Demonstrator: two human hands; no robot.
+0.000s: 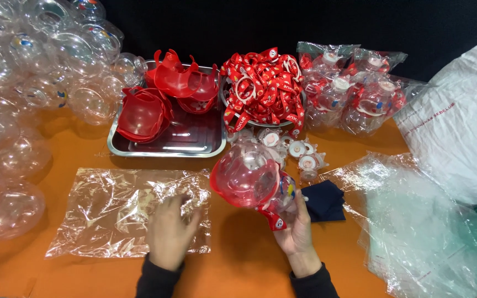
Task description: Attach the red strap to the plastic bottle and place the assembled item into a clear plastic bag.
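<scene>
We look down on an orange table (pixel 238 259) with two bare hands in dark sleeves at its near edge. The left hand (pixel 169 229) lies flat, fingers loosely spread, pressing on the near right corner of a crinkled clear plastic bag (pixel 117 212) spread on the table. The right hand (pixel 296 232) is closed around a clear globe toy (pixel 252 179) with a red half-shell and a red strap, holding it tilted above the table, just right of the bag. Just beside that hand lies a dark blue cloth (pixel 327 201). Toward the far edge sits a metal tray (pixel 194 140) holding red shells (pixel 164 99), with a pile of red straps (pixel 263 88) to its right and small white caps (pixel 296 149) in front. Bagged finished toys (pixel 354 91) lie farther right. Clear plastic globes (pixel 23 99) crowd the left edge; more clear bags (pixel 420 232) heap at the right edge.
</scene>
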